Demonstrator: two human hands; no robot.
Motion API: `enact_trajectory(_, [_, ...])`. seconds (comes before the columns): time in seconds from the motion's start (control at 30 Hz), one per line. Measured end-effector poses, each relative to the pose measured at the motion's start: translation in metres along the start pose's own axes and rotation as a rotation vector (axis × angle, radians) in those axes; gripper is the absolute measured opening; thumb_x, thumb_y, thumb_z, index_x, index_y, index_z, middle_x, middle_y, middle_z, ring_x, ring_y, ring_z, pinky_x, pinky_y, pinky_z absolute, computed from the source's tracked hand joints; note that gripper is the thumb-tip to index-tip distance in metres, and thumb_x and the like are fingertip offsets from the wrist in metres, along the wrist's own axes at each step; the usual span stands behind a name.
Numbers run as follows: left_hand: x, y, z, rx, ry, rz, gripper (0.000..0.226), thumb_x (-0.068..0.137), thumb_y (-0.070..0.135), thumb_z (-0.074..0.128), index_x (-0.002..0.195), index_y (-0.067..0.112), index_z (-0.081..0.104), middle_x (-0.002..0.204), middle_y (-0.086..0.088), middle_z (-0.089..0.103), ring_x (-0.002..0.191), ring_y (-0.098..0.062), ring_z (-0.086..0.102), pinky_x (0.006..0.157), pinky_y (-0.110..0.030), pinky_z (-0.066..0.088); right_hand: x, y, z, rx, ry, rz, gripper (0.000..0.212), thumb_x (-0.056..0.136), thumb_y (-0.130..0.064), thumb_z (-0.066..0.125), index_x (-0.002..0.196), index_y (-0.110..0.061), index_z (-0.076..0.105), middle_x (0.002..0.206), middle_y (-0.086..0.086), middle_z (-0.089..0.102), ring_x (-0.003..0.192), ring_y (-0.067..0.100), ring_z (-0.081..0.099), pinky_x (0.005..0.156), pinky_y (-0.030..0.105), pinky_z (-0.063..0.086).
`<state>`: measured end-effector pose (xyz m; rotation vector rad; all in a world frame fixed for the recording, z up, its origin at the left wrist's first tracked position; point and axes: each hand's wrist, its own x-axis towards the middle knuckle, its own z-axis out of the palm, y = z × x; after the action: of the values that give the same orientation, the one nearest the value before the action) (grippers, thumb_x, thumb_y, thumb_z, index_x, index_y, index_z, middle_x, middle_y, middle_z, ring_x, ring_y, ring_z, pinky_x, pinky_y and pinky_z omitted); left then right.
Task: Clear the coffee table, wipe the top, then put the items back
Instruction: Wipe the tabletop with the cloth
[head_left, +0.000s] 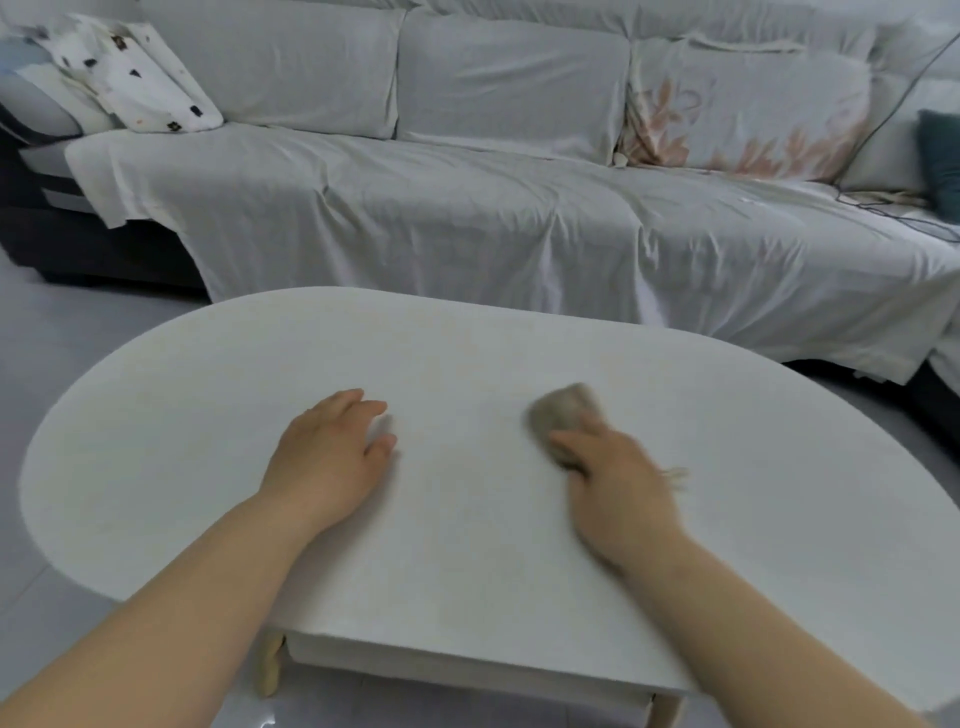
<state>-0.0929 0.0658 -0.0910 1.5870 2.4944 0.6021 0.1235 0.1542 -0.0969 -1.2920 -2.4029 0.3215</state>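
While you wipe, work the coffee table (208, 467) in overlapping passes from one rounded end to the other, and carry each pass right out to the rim so no strip is missed. Press evenly through the palm rather than the fingertips, and refold the cloth (563, 410) if a face looks soiled. Shift your bracing hand before the cloth reaches it, or the patch beneath goes unwiped. Your right hand (618, 483) lies on top of the grey-brown cloth and presses it to the top, right of the middle and a little toward the sofa (467, 218). Blur hides whether the fingers curl round the cloth or lie flat on it. Your left hand (327, 457) rests palm down left of the middle, well apart from the cloth, fingers loosely bent with the tips touching the top, holding nothing.
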Motion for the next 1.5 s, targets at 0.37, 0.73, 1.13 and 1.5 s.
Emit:
enact_trajectory(0.37, [0.022,0.020,0.033,0.082,0.033,0.056,0.045,0.091,0.037,0.032,0.133,0.021,0.035,0.150,-0.001,0.027,0.139,-0.017,0.019,0.112,-0.032,0.011,0.063,0.111,-0.048,-0.074,0.089,0.462,0.046,0.083,-0.003,0.040,0.125,-0.020,0.049,0.140,0.009,0.043,0.122,0.035,0.040,0.097,0.039,0.034])
enact_trajectory(0.73, [0.024,0.016,0.031,0.067,0.047,0.070,0.045,0.089,0.039,0.036,0.132,0.024,0.037,0.149,0.001,0.030,0.138,-0.016,0.020,0.108,-0.030,0.012,0.140,0.032,0.015,0.046,-0.162,-0.021,0.044,0.086,-0.006,0.040,0.125,-0.026,0.049,0.144,0.003,0.039,0.126,0.028,0.039,0.105,0.035,0.030])
enact_trajectory(1.13, [0.020,0.021,0.032,0.100,0.073,0.060,0.045,0.090,0.037,0.035,0.132,0.022,0.037,0.148,0.000,0.031,0.138,-0.017,0.022,0.110,-0.031,0.013,0.110,0.088,-0.022,-0.092,0.047,0.318,0.050,0.080,0.001,0.041,0.125,-0.020,0.049,0.143,0.008,0.039,0.121,0.035,0.044,0.099,0.034,0.035])
enact_trajectory(1.5, [0.015,0.024,0.026,0.100,0.001,0.053,0.046,0.091,0.037,0.032,0.135,0.022,0.032,0.152,-0.002,0.024,0.140,-0.018,0.017,0.112,-0.031,0.009,0.046,0.106,-0.039,0.004,-0.067,0.069,0.045,0.086,-0.008,0.044,0.128,-0.025,0.046,0.148,-0.001,0.032,0.133,0.020,0.033,0.105,0.024,0.022])
